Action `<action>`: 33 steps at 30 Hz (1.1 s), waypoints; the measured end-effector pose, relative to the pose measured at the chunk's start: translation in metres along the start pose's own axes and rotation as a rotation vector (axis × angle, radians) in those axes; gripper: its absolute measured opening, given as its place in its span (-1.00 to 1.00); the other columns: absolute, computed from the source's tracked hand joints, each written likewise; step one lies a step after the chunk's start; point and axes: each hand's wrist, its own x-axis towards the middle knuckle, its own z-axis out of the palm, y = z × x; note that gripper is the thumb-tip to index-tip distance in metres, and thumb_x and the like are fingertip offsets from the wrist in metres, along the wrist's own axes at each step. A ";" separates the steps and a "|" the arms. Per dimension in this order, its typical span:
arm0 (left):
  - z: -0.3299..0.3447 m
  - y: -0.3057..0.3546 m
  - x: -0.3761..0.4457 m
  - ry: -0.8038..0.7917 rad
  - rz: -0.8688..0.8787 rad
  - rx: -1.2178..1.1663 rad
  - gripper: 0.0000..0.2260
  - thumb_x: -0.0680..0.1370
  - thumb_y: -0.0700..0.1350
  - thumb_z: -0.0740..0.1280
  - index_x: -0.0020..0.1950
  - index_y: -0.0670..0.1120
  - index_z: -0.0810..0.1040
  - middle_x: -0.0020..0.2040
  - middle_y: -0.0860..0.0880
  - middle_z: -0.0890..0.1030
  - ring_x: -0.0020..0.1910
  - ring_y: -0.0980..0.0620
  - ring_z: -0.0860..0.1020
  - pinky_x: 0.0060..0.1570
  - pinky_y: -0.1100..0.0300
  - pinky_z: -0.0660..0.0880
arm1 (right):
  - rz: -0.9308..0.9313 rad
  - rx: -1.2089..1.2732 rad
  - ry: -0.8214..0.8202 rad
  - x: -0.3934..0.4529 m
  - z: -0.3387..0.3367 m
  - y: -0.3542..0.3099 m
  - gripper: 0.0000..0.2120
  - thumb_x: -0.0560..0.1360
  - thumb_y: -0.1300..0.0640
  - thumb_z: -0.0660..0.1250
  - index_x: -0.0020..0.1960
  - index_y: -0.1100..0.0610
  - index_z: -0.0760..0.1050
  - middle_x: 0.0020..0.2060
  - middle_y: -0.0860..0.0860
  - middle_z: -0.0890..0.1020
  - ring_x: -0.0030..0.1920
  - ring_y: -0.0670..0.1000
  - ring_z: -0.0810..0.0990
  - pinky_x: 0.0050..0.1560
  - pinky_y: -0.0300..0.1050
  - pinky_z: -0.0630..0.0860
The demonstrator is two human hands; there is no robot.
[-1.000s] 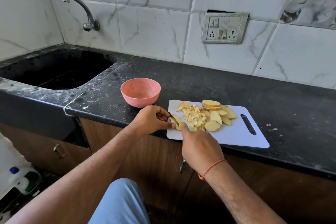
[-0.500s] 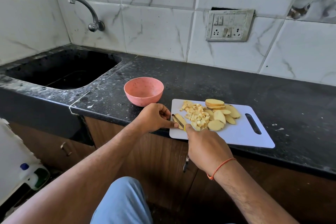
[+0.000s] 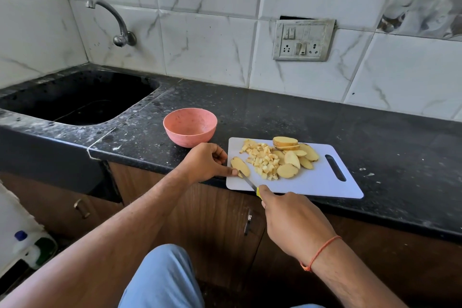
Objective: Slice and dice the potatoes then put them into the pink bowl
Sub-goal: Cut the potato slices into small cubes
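The step in hand is dicing: one potato slice lies alone at the left end of the white cutting board, low in the middle of the frame, and the knife is laid against its near end. Just right of it sits a heap of diced potato, and right of that a fan of uncut slices, some stacked at the board's far edge. The pink bowl stands on the black bench just up and left of the board, with nothing visible inside it, so by my reading the task is somewhere in the middle: some dicing done, several slices left, no transfer yet.

The left hand reaches in from the lower left and rests at the board's left edge. Its thumb tip presses the near end of the lone slice while the other fingers curl loosely, apparently touching the slice's far side; the hold looks like a light pinch that steadies it.

The right hand comes from the lower right, fingers wrapped tightly round the knife's yellow handle, index finger extended along the top toward the blade. The blade points up and left, its tip meeting the slice just beside the left thumb.

The next move probably calls for cutting the slice into strips, then crosswise, keeping the blade clear of that thumb, which is very close.
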 end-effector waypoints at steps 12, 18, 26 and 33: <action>-0.008 0.003 0.008 -0.137 0.092 0.062 -0.35 0.36 0.14 0.68 0.40 0.05 0.59 0.19 0.10 0.64 0.06 0.09 0.63 0.10 0.18 0.64 | 0.090 0.194 0.108 -0.030 -0.002 0.022 -0.58 0.75 -0.05 0.02 0.59 -0.12 0.22 -0.27 -0.11 0.55 -0.26 -0.08 0.56 -0.30 -0.15 0.52; -0.018 0.014 0.017 -0.355 0.312 0.392 -0.34 0.52 0.14 0.57 0.58 0.24 0.42 0.50 0.21 0.30 0.33 0.19 0.44 0.29 0.29 0.43 | 0.199 0.132 0.158 -0.029 0.014 0.024 -0.77 0.73 -0.13 0.01 0.19 -0.10 0.39 -0.32 -0.11 0.51 -0.35 -0.08 0.52 -0.41 -0.19 0.44; -0.010 0.021 0.012 -0.243 0.309 0.412 -0.55 0.50 0.24 0.55 0.35 0.18 0.65 0.17 0.22 0.55 0.03 0.18 0.58 -0.02 0.31 0.50 | 0.238 0.045 0.141 -0.012 0.016 0.030 -0.77 0.74 -0.13 -0.01 0.11 -0.08 0.37 -0.32 -0.10 0.50 -0.37 -0.08 0.49 -0.44 -0.23 0.22; 0.003 0.006 -0.002 -0.062 0.272 0.323 -0.53 0.36 0.36 0.59 0.18 0.19 0.68 0.00 0.17 0.62 -0.08 0.16 0.61 -0.12 0.23 0.59 | 0.227 0.113 0.140 -0.006 0.021 0.019 -0.79 0.73 -0.12 0.01 0.07 -0.07 0.36 -0.32 -0.10 0.50 -0.36 -0.08 0.48 -0.42 -0.21 0.25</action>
